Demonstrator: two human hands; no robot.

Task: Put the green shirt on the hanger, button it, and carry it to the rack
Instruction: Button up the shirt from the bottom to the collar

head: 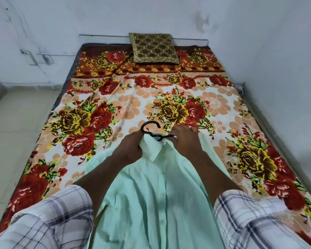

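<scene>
A pale green shirt (151,191) lies front-up on the bed, its placket closed with a row of small buttons down the middle. A dark hanger (151,129) sits inside the neck, with its hook sticking out above the collar. My left hand (131,147) pinches the left side of the collar just below the hook. Across from it, my right hand (184,139) grips the right side of the collar and the hanger's shoulder bar. Most of the hanger is hidden under the cloth.
The bed carries a floral sheet (169,105) in red, yellow and peach. An olive patterned cushion (153,48) rests at the far end against the white wall. Pale tiled floor (13,123) runs along the left; a wall hugs the right side.
</scene>
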